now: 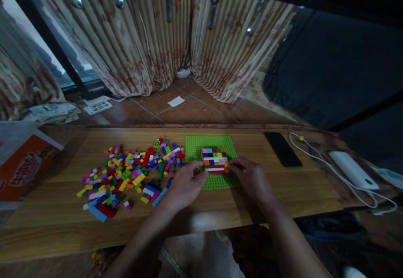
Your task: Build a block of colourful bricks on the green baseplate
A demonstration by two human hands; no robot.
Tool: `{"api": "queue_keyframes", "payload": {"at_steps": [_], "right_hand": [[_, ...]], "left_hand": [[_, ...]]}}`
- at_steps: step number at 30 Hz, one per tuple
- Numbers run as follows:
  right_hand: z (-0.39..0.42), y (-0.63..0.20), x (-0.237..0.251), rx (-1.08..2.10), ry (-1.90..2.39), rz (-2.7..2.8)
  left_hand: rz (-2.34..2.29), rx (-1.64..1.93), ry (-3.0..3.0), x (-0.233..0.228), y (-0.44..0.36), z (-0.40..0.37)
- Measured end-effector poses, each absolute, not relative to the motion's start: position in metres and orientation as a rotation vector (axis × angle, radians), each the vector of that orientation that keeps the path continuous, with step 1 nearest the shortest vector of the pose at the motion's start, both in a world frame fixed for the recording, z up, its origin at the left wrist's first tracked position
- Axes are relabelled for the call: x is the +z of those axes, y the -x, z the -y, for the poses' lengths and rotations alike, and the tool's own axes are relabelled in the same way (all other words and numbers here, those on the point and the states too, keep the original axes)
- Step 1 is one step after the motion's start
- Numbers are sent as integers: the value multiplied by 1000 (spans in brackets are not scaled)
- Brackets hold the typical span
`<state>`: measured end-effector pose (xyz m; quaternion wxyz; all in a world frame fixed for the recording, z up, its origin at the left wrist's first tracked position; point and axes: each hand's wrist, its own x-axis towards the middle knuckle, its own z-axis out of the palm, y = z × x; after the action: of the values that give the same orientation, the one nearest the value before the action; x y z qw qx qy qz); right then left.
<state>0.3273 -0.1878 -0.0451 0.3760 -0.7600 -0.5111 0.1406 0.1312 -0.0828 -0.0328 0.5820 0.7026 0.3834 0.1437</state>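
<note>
"Both sides of the brick block (215, 160)?"
"Left hand (188, 181), right hand (252, 176), with it between, on the green baseplate (220, 183)."
"Fingers (236, 161)?"
"Nearly together, at its edges; whether pinching anything, I can't tell."

At the left end of the table, an orange-and-white package (40, 144) carries large white Chinese characters, slanting upward; the first reads 牛 and the last two 达人, the one between unclear. Beyond, on the far-left floor, a white packet (100, 107) shows a black QR-like code.
</note>
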Motion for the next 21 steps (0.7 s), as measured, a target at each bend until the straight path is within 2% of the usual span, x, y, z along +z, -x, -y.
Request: {"api": "queue_keyframes", "payload": {"at_steps": [21], "right_hand": [[184,-325,-49,321,1915,1234]], "left_hand": [[-877,332,-1769,-38,-131,85]]}}
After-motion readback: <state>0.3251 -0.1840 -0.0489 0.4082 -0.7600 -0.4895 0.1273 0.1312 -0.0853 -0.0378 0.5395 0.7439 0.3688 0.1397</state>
